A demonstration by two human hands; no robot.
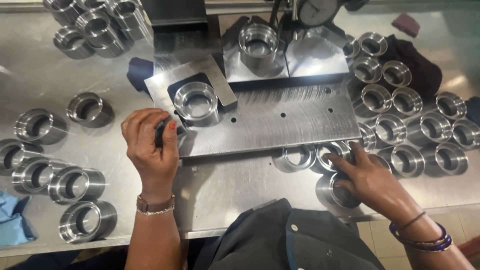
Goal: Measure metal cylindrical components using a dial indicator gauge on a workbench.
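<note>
Your tabletop (240,185) is dull silver-grey steel, and the rings (75,184) on it shine bright silver. The flat plate (295,117) shows fine brushed streaks and small dark holes. Your apron (295,240) is dark navy. A pale blue cloth (12,222) lies by the edge; a black cloth (422,67) sits farther back.

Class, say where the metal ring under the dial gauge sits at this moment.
In the head view, the metal ring stands at top centre on a small steel block, just left of the dial gauge and behind the large steel plate.
</note>
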